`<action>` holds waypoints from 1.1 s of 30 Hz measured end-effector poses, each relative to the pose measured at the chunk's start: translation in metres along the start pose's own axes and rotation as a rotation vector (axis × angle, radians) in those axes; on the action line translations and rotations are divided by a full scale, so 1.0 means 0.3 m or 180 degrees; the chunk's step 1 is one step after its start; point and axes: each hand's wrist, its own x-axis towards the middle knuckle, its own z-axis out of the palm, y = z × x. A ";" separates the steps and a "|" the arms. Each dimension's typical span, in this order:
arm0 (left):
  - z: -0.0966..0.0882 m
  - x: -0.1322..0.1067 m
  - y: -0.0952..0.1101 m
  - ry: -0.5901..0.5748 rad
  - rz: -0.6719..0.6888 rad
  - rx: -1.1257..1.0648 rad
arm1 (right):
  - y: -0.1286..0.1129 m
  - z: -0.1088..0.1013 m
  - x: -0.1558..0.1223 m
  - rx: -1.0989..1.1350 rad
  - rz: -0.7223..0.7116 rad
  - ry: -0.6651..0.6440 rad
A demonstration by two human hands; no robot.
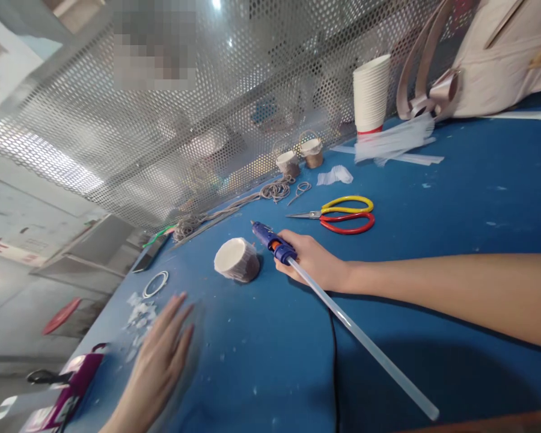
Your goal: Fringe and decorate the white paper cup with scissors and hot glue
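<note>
My right hand (313, 258) is wrapped round a blue hot glue gun (270, 237), its nozzle pointing to the upper left. A long translucent glue stick (365, 340) sticks out of the gun's back end. Just left of the nozzle, a small cup-like piece with a white top and brown side (237, 260) sits on the blue table (261, 361). My left hand (162, 349) hovers over the table's left part, slightly blurred, fingers stretched and holding nothing. Under and beyond its fingers are white scraps (139, 316) and a white ring (155, 284).
Scissors (338, 214) with yellow and red handles lie beyond my right hand. Grey cord (277, 189), two little baskets (312, 153), stacked paper cups (372, 96), clear strips (397, 141) and a pale bag (500, 66) line the perforated metal screen (171, 132). A black cable (334, 361) crosses the table.
</note>
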 end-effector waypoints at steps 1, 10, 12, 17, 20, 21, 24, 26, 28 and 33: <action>-0.022 0.023 0.062 -0.0206 0.0236 -0.0227 | 0.001 -0.002 0.000 -0.0022 0.0014 0.0017; 0.041 0.011 -0.115 -0.0420 0.0535 0.0129 | 0.001 -0.005 0.002 0.0001 0.0013 0.0071; 0.037 -0.002 -0.173 -0.0217 0.0245 0.0299 | 0.004 0.000 0.006 -0.0024 0.0015 0.0038; -0.032 0.041 0.038 -0.0332 0.0923 -0.0425 | 0.012 0.001 0.009 -0.0122 0.0043 0.0069; -0.006 0.052 0.092 -0.0798 0.1393 -0.0507 | 0.011 -0.006 0.006 -0.0147 0.0047 0.0087; 0.016 0.047 0.063 -0.0664 0.1262 -0.0440 | 0.010 -0.007 0.005 -0.0150 0.0037 0.0094; 0.063 0.014 -0.090 -0.0601 0.0546 -0.0118 | 0.010 -0.006 0.003 -0.0098 -0.0019 0.0096; 0.051 -0.003 -0.165 -0.0605 0.0119 0.0010 | 0.012 -0.003 0.002 -0.0054 -0.0042 0.0091; 0.011 0.001 -0.172 -0.0376 0.0077 -0.0096 | 0.013 0.000 0.002 -0.0024 -0.0053 0.0091; -0.069 0.062 -0.012 0.0566 0.0029 -0.0429 | 0.012 0.000 0.000 -0.0003 -0.0069 0.0133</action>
